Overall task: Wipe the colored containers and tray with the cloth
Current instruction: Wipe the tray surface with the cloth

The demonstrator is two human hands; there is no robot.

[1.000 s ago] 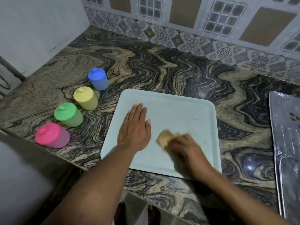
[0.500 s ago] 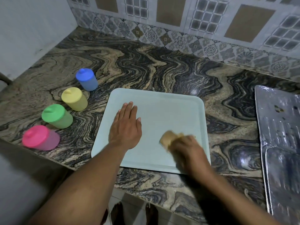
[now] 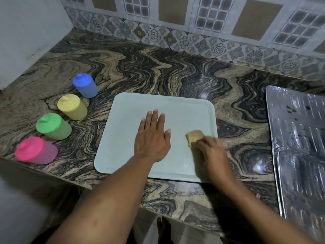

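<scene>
A pale blue-green tray (image 3: 175, 106) lies flat on the marble counter. My left hand (image 3: 152, 138) rests palm down on its middle, fingers spread, holding nothing. My right hand (image 3: 211, 155) grips a folded tan cloth (image 3: 194, 137) pressed on the tray near its right edge. Left of the tray stand a blue container (image 3: 85, 85), a yellow container (image 3: 72, 106), a green container (image 3: 52, 126) and a pink container (image 3: 36, 150), in a diagonal row, all lidded.
The patterned marble counter (image 3: 158, 67) ends at a front edge just below the tray. A steel sink drainboard (image 3: 299, 138) lies at the right. Tiled wall (image 3: 193, 23) runs along the back and a plain wall stands at the left.
My right hand has carried the cloth across the tray from near its middle toward the right edge. The left hand stays flat on the tray. The camera view shifted slightly.
</scene>
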